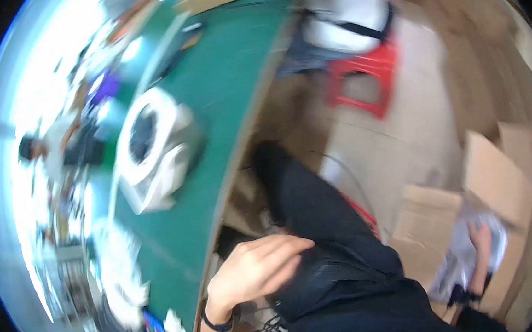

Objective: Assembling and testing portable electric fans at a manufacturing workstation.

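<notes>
My left hand [254,269], with a dark band at the wrist, hangs over my lap beside the table edge. Its fingers stretch out loosely toward the right and hold nothing. Over at the lower right, my right hand [479,236] reaches down into an open cardboard box [423,215]. It touches clear, shiny plastic wrapping [460,253] inside. Blur hides how its fingers lie and what the wrapping contains.
A green-topped table [222,94] runs along my left. On it stands a bulky white object [151,151] with a round dark centre. Ahead, a person in white [347,7] sits on a red stool [369,81]. More cardboard [477,52] lines the right side.
</notes>
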`<state>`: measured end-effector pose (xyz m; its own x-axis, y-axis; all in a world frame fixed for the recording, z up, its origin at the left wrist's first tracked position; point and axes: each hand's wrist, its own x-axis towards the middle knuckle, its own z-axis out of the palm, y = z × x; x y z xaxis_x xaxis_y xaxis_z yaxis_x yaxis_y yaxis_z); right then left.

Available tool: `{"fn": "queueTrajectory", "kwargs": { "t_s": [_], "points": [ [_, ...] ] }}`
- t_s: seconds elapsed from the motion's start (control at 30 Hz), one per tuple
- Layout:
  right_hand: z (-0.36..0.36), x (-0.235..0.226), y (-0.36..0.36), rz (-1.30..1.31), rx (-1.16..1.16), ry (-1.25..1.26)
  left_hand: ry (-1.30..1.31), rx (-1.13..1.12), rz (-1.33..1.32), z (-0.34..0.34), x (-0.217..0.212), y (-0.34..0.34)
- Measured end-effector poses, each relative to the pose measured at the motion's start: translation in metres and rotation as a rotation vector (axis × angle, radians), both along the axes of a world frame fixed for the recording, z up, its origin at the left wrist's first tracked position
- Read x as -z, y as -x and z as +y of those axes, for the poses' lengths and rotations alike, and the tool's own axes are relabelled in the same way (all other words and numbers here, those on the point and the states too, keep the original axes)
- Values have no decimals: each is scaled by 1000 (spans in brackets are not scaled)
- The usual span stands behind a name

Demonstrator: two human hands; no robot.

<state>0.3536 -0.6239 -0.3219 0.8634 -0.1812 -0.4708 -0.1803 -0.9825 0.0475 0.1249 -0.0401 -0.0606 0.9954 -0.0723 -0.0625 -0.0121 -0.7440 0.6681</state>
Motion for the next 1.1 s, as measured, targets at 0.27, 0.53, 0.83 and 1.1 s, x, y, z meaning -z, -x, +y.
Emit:
{"fn": "queueTrajectory", "kwargs": {
  "t_s": [0.27, 0.53, 0.83, 1.1],
  "points": [
    [276, -211, -58, -322, -678, -655, -403, -705, -377, 75, -106, 75],
    [675, -252, -2, 79, -1142, -1543, -299, -1123, -183, 236, -26, 45],
    [696, -258, 40, 417, -1109, -2127, -327, -1203, -773, 161, -27, 62],
    [668, -272, 55, 41, -1474, -1823, -479, -750, -822, 169, -40, 100]
  ]
}}
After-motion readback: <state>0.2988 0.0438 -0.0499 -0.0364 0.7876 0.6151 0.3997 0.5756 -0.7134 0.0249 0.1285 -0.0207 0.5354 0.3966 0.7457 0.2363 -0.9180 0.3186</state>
